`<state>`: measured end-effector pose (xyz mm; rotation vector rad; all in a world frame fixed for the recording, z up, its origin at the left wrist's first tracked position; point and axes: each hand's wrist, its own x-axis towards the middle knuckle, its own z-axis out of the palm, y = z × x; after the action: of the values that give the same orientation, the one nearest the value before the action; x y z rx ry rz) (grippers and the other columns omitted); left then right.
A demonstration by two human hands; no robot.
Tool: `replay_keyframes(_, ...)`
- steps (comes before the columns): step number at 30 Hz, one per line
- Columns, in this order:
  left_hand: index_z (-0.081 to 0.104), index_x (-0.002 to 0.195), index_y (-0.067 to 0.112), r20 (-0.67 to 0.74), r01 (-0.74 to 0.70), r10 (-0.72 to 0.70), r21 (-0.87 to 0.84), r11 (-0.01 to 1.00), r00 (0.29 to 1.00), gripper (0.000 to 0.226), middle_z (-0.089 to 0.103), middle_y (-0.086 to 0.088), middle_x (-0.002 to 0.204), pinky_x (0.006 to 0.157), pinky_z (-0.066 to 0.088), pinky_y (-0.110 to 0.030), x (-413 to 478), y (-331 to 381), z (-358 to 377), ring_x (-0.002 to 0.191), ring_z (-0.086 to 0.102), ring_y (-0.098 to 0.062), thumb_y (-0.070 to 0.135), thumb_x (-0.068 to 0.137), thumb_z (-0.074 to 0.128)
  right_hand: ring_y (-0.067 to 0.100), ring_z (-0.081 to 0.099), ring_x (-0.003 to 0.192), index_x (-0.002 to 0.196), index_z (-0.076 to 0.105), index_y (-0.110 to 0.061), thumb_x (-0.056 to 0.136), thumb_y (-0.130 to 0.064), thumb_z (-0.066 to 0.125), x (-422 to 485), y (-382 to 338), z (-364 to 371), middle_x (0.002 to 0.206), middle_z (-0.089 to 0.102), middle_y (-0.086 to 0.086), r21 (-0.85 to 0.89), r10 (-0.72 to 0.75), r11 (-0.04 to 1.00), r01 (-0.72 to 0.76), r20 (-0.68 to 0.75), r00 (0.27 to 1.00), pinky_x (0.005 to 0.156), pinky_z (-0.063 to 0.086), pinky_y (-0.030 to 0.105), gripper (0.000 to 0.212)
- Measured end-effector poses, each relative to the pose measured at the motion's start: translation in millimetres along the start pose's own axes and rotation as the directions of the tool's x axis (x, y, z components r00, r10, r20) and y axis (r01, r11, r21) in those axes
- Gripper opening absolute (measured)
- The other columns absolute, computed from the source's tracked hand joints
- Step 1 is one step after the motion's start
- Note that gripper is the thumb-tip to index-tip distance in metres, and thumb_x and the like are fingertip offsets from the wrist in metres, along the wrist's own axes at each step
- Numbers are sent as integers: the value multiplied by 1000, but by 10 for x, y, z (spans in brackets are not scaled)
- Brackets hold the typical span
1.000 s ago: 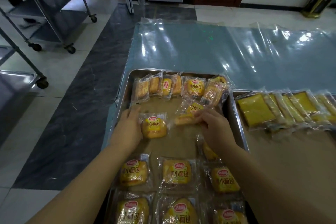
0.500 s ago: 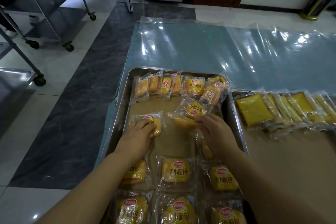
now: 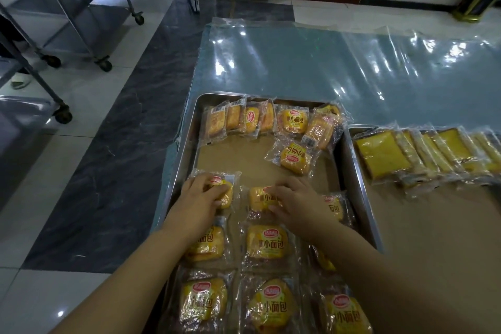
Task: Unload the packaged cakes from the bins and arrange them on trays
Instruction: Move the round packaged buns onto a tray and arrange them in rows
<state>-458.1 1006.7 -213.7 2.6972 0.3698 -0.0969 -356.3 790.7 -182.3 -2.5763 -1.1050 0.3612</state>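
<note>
A steel tray [image 3: 187, 138] lined with brown paper holds several yellow packaged cakes in clear wrappers. My left hand [image 3: 199, 198] rests on one cake [image 3: 226, 188] at the tray's left side, fingers curved over it. My right hand [image 3: 296, 205] lies on a second cake [image 3: 259, 196] in the middle, thumb against its near edge. Rows of laid-out cakes fill the near part, such as one [image 3: 267, 243] below my hands. A loose cake [image 3: 294, 157] lies upside down further back, before a leaning row of cakes [image 3: 271, 119] at the far end.
A second tray [image 3: 357, 171] to the right holds a row of flat yellow cake slices [image 3: 379, 153]. Clear plastic sheeting [image 3: 325, 62] covers the table beyond. Wheeled metal racks [image 3: 81, 8] stand on the tiled floor at left.
Both hands drew nearer, each bringing a cake down toward the laid-out rows. My right hand carried its cake from the loose pile to the middle beside the left one.
</note>
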Motion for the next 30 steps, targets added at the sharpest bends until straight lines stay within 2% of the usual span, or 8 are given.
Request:
replay_keyframes(4, 46, 134, 37, 32, -15, 15, -26, 1000, 999, 41, 37, 7, 143, 106, 27, -33, -59, -4, -19, 130, 25, -18, 30, 94, 49, 21, 32, 127, 133, 47, -34, 92, -33, 53, 14, -101, 142, 139, 38, -4, -58, 49, 997, -46, 56, 997, 101, 38, 39, 42)
replay_keyframes(8, 45, 135, 34, 38, 1, 3, -103, 995, 999, 51, 45, 11, 135, 103, 30, -31, -111, 9, -98, 123, 34, -14, 31, 87, 61, 20, 35, 122, 130, 49, -32, 88, -31, 59, -11, -103, 171, 132, 43, -4, -23, 68, 997, -67, 10, 998, 98, 40, 38, 44)
replay_keyframes(11, 52, 127, 35, -16, 19, -23, -184, 983, 1000, 42, 51, 12, 124, 99, 39, -33, -145, 9, -169, 115, 44, -12, 30, 87, 62, 18, 41, 116, 125, 54, -29, 85, -30, 63, -31, -60, 135, 124, 49, -5, 61, 76, 996, -72, -57, 996, 93, 41, 34, 41)
replay_keyframes(14, 56, 122, 33, -75, 11, -27, -205, 979, 997, 34, 53, 12, 120, 89, 44, -29, -105, 3, -232, 105, 49, -9, 31, 88, 60, 19, 48, 111, 117, 59, -22, 84, -27, 64, -9, 40, 38, 121, 54, -3, 148, 169, 979, -142, -194, 966, 88, 41, 31, 34)
replay_keyframes(17, 57, 121, 30, -109, 3, -24, -183, 983, 994, 32, 53, 11, 122, 86, 42, -27, 31, 44, -279, 107, 49, -10, 34, 89, 59, 22, 51, 108, 120, 56, -19, 85, -26, 63, 101, 199, -94, 120, 55, 2, 175, 337, 938, -300, -251, 907, 85, 44, 34, 36)
replay_keyframes(24, 50, 128, 24, -152, -27, 8, -127, 992, 988, 40, 49, 0, 130, 96, 42, -34, 575, 210, -331, 117, 47, -18, 30, 90, 58, 31, 56, 104, 127, 40, -16, 85, -53, 55, 519, 465, -316, 118, 55, 8, 135, 664, 743, -655, -25, 748, 86, 48, 45, 58)
replay_keyframes(27, 42, 133, 21, -190, 27, -39, -70, 997, 981, 49, 39, -5, 138, 100, 41, -39, 857, 222, -358, 124, 40, -25, 29, 88, 60, 29, 59, 98, 132, 30, -15, 90, -44, 52, 656, 458, -270, 113, 58, 9, 102, 694, 714, -693, 29, 719, 84, 51, 46, 56)
replay_keyframes(30, 39, 130, 21, -205, 83, -85, -19, 996, 975, 52, 34, -8, 138, 99, 42, -43, 1110, 185, -374, 125, 37, -28, 30, 85, 64, 27, 60, 97, 122, 38, -16, 90, -35, 54, 731, 438, -193, 111, 59, 8, 152, 687, 716, -681, 22, 726, 83, 52, 45, 41)
